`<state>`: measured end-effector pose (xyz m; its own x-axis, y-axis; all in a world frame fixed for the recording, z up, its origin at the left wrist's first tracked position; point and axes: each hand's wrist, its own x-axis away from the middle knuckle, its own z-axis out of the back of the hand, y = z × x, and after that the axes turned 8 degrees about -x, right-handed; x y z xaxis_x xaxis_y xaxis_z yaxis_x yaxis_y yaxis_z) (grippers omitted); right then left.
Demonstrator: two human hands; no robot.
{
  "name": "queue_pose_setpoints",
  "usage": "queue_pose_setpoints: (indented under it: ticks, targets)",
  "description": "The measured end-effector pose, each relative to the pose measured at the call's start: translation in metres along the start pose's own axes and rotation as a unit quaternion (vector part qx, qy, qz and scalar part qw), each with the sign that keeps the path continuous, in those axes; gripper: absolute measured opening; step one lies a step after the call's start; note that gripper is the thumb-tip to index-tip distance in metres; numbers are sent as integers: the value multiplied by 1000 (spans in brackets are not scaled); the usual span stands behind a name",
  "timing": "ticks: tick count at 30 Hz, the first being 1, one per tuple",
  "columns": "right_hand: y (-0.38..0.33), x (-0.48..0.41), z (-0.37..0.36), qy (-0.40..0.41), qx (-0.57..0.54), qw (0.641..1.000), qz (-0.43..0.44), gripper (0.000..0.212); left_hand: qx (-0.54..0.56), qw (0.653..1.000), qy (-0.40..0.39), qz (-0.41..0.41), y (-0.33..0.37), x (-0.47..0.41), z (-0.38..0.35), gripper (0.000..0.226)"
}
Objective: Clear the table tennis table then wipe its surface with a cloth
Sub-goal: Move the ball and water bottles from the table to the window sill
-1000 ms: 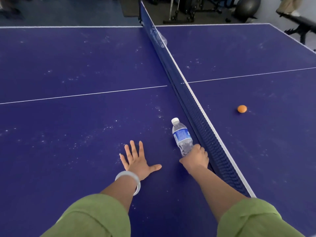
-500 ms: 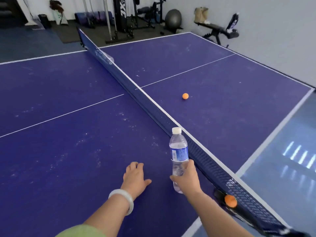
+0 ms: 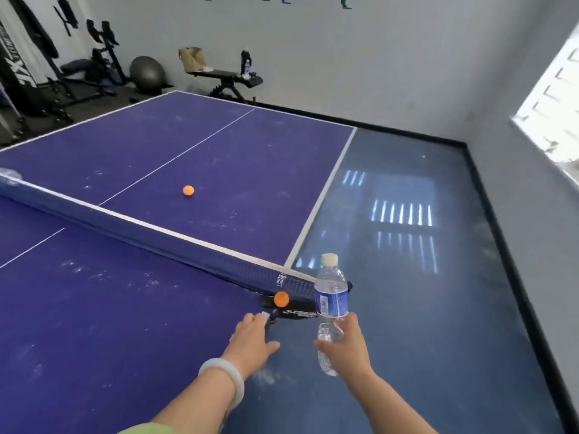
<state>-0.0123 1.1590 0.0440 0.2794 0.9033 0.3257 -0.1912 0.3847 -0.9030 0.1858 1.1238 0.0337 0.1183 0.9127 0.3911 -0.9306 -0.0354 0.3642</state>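
Note:
My right hand grips the lower part of a clear water bottle with a blue label and white cap, holding it upright off the table's near edge, over the floor. My left hand rests at the corner edge of the purple table tennis table, fingers curled over the edge beside the net post. One orange ball sits on the black net clamp. A second orange ball lies on the far half beyond the net.
Blue glossy floor lies to the right of the table, bounded by a grey wall. Gym equipment, a grey exercise ball and a bench stand behind the far table end. A clear object sits by the net's far end.
The bottle went from lying on the table to upright and lifted off past the table edge. My left hand slid to the corner, and my view swung to the right.

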Motion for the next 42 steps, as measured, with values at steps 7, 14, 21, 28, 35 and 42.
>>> queue_pose_setpoints:
  ticks: [7, 14, 21, 28, 35, 42]
  targets:
    - [73, 85, 182, 118, -34, 992, -34, 46, -26, 992, -58, -112, 161, 55, -76, 60]
    - [156, 183, 326, 290, -73, 948, -110, 50, -92, 944, -139, -284, 330, 118, -164, 63]
    - [221, 286, 409, 462, -148, 855, -182, 56, -185, 836, -231, -463, 458, 185, -253, 61]
    - [269, 410, 428, 630, -239, 693, -256, 53, -234, 698, -332, -590, 531, 280, -347, 58]
    - [296, 565, 389, 744, -282, 539, -276, 54, -292, 550, -382, -683, 535, 423, -418, 54]
    - [333, 722, 367, 814, -292, 442, -237, 45, -309, 451, -358, -757, 528, 593, -469, 54]
